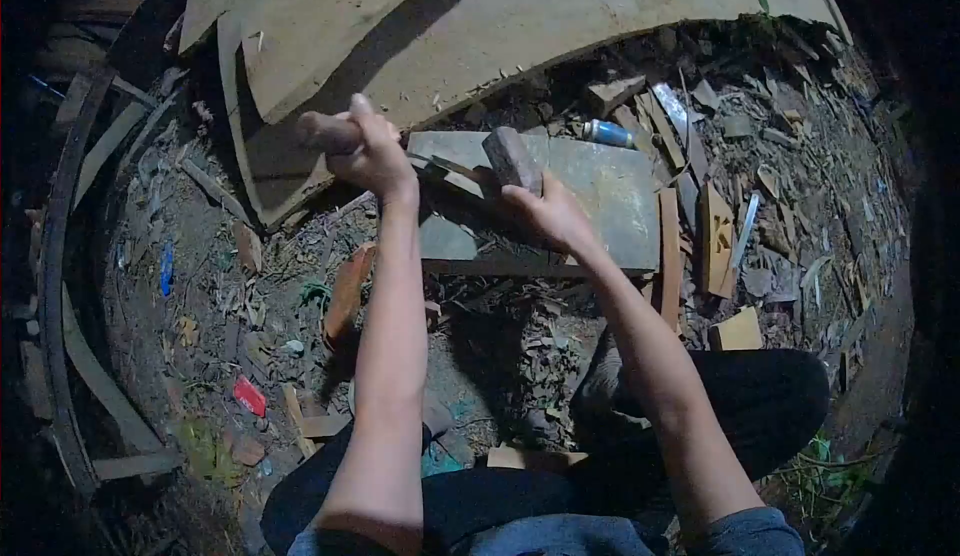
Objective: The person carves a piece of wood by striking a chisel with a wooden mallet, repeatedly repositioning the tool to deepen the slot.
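Observation:
My left hand (376,161) is closed round a tool with a thick, rounded wooden handle (330,134), its thumb raised along the grip. A thin strip (445,164) shows to the right of that fist, over the flat grey slab (610,191). In my right hand (555,216) is a dark, blocky piece (512,160) resembling a mallet head; the fingers underneath are hidden. Both hands are raised above the slab, the left over its left edge and the right over its middle.
Large curved boards (560,16) lie beyond the slab. A blue can (608,134) rests at its far right corner. To the right are wood offcuts (717,241) and a metal strip (745,228). Chips and a red packet (250,396) litter the ground.

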Available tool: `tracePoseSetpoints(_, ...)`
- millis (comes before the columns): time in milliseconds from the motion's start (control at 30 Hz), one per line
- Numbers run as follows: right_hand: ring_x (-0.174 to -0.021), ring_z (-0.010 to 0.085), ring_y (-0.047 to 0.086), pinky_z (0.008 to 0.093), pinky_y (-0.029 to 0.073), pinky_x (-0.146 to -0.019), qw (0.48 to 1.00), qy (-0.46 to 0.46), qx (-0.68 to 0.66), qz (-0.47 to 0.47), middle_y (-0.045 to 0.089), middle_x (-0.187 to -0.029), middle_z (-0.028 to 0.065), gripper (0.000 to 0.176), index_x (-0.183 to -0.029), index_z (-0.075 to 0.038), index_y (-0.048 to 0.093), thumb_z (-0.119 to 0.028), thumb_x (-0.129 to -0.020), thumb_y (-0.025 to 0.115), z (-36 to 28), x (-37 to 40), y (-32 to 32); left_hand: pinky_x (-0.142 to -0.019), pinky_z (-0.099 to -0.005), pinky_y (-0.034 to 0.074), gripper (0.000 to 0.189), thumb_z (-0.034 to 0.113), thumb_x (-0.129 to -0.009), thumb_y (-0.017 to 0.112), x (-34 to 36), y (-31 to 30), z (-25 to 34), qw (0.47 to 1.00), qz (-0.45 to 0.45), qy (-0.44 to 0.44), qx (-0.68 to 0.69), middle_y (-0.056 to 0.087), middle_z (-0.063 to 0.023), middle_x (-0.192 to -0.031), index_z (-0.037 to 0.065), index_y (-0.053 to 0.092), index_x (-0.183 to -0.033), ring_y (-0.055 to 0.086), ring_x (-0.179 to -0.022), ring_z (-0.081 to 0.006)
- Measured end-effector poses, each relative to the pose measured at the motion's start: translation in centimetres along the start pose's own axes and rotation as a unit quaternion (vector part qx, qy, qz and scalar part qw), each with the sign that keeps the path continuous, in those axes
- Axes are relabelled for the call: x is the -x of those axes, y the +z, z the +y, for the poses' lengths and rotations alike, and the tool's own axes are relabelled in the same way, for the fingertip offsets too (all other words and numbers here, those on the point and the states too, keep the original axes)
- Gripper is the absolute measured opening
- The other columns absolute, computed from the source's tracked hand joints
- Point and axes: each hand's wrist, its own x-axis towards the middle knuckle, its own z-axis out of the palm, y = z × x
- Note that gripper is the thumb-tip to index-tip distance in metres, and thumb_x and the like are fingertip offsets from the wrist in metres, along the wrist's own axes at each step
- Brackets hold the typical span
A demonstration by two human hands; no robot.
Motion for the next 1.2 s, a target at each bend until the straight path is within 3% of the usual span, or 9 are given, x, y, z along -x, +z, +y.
tracePoseSetpoints(67,-0.108,0.0371,0.062,0.0412,0.045,-0.094,0.994,0.01,-0.09,-0.066,0.063,-0.112,0.0276,0.082,-0.125,0.002,0.052,-0.063,-0.077,0.061,1.2,-1.4,-0.4,-0.041,-0.0219,0.033,0.027,0.017,-0.089,0.067,-0.6,0.7,1.0,1.0,-0.001,-0.003,0.007,0.047,0.0031,-0.056,0.007,0.048,-0.074,0.042,-0.046,-0.0042)
tracePoseSetpoints(167,-0.101,0.0264,0.061,0.0349,0.044,-0.092,0.988,-0.003,-0.147,-0.052,0.066,-0.108,0.0193,0.071,-0.123,0.003,0.054,-0.053,-0.08,0.066,3.3,-2.5,0.7,-0.041,-0.0216,0.033,0.027,0.015,-0.09,0.066,-0.6,1.6,1.8,0.999,-0.03,0.001,0.022,0.045,0.0041,-0.055,0.008,0.046,-0.073,0.04,-0.045,-0.0034)
tracePoseSetpoints(300,-0.099,0.0235,0.061,0.0329,0.044,-0.091,0.991,0.005,-0.126,-0.039,0.065,-0.106,0.0178,0.068,-0.121,0.003,0.055,-0.05,-0.081,0.067,1.2,-0.4,-0.6,-0.041,-0.0209,0.032,0.028,0.016,-0.089,0.067,0.2,2.5,0.8,0.998,-0.05,-0.027,0.011,0.046,0.0035,-0.055,0.008,0.046,-0.071,0.04,-0.045,-0.003)
tracePoseSetpoints(367,-0.109,0.0385,0.061,0.0415,0.045,-0.094,0.989,-0.033,-0.14,-0.045,0.062,-0.113,0.0292,0.08,-0.123,0.004,0.053,-0.062,-0.079,0.061,2.1,-1.1,0.1,-0.041,-0.0205,0.032,0.029,0.016,-0.089,0.067,0.3,2.8,0.3,0.997,-0.064,-0.032,-0.006,0.047,0.0032,-0.056,0.009,0.047,-0.07,0.041,-0.045,-0.0028)
tracePoseSetpoints(733,-0.107,0.0396,0.062,0.0427,0.046,-0.092,0.994,-0.014,-0.101,-0.049,0.063,-0.112,0.0301,0.081,-0.126,0.002,0.051,-0.062,-0.079,0.061,0.6,0.0,-1.2,-0.062,-0.0342,0.047,0.033,0.028,-0.084,0.073,-0.6,1.9,-3.3,0.985,-0.034,0.032,-0.167,0.062,-0.0052,-0.07,0.001,0.058,-0.071,0.058,-0.061,-0.0167)
tracePoseSetpoints(900,-0.107,0.0394,0.061,0.0428,0.046,-0.093,0.991,-0.029,-0.121,-0.049,0.063,-0.112,0.0296,0.081,-0.127,0.002,0.051,-0.062,-0.078,0.061,1.0,-0.3,-0.6,-0.061,-0.0353,0.048,0.029,0.027,-0.083,0.073,1.7,3.3,-2.5,0.959,-0.025,0.079,-0.271,0.065,-0.0104,-0.069,0.002,0.061,-0.075,0.064,-0.063,-0.0207)
tracePoseSetpoints(967,-0.108,0.0389,0.061,0.0422,0.046,-0.093,0.993,-0.027,-0.109,-0.032,0.063,-0.112,0.029,0.08,-0.125,0.003,0.052,-0.061,-0.078,0.062,1.3,-0.5,-0.2,-0.055,-0.0342,0.044,0.032,0.025,-0.084,0.073,3.1,4.2,-1.7,0.95,-0.078,0.157,-0.258,0.062,-0.0048,-0.063,0.002,0.058,-0.067,0.057,-0.053,-0.0155)
tracePoseSetpoints(1100,-0.109,0.0386,0.061,0.042,0.045,-0.094,0.99,-0.02,-0.133,-0.043,0.063,-0.112,0.0291,0.081,-0.125,0.005,0.052,-0.06,-0.078,0.064,1.3,-1.2,-0.2,-0.056,-0.0352,0.044,0.033,0.025,-0.084,0.073,2.6,4.5,-1.8,0.958,-0.057,0.138,-0.245,0.063,-0.0082,-0.062,0.002,0.059,-0.065,0.06,-0.056,-0.0174)
tracePoseSetpoints(1200,-0.097,0.039,0.065,0.0431,0.049,-0.084,0.978,-0.109,-0.174,0.045,0.065,-0.103,0.0267,0.075,-0.116,0.005,0.053,-0.058,-0.078,0.066,-2.3,-0.3,-2.1,-0.057,-0.0367,0.047,0.031,0.026,-0.083,0.073,2.2,4.2,-2.3,0.948,-0.084,0.132,-0.278,0.065,-0.0122,-0.065,0.001,0.06,-0.07,0.064,-0.06,-0.0226)
